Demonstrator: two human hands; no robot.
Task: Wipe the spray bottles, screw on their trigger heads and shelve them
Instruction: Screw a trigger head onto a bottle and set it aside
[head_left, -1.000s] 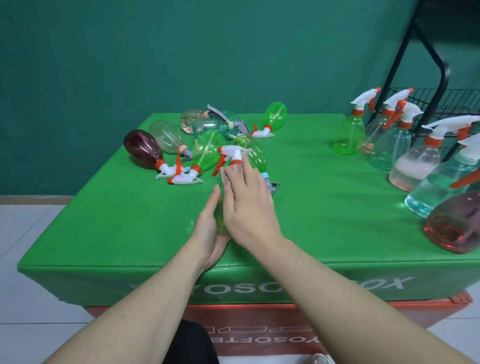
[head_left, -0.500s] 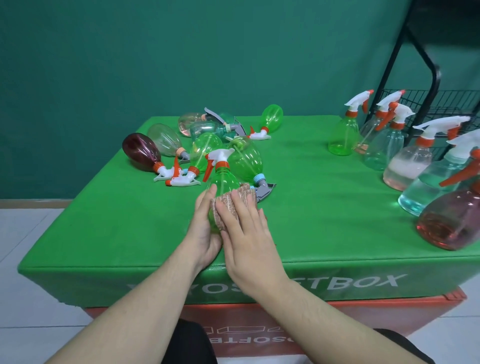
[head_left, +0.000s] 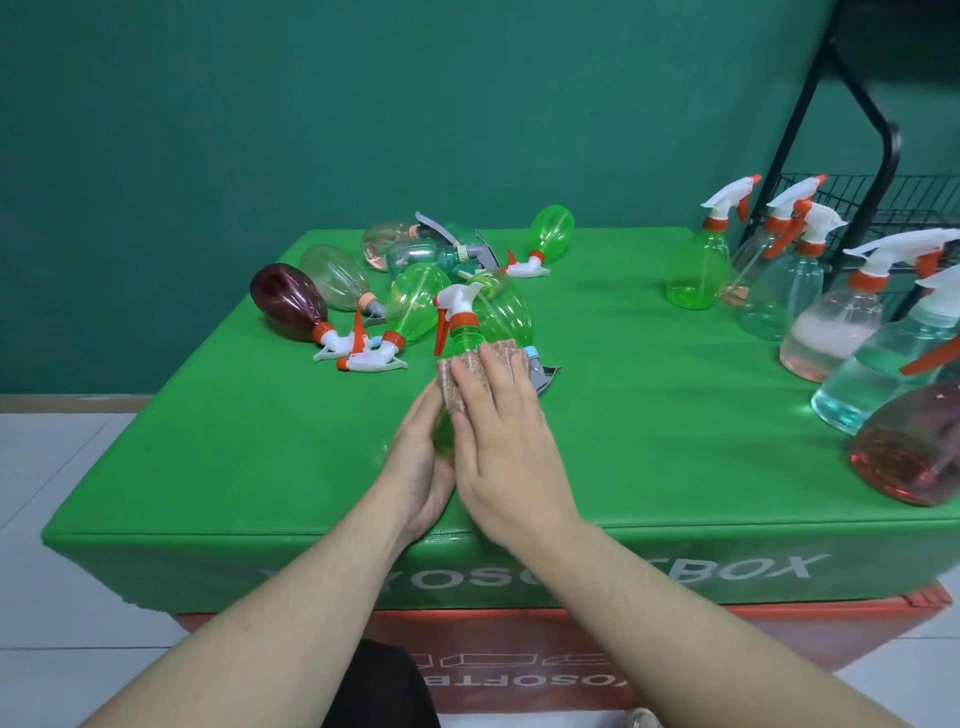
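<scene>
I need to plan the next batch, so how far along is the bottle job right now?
Done, apparently: several upright bottles with heads on stand at the table's right, none visibly on the rack. In hand: left hand holds a green bottle while right hand presses a cloth on it. Left: the pile of lying bottles.

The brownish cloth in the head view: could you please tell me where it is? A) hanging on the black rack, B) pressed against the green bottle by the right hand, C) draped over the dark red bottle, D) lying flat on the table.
B: the right hand presses the cloth against the green bottle.
</scene>
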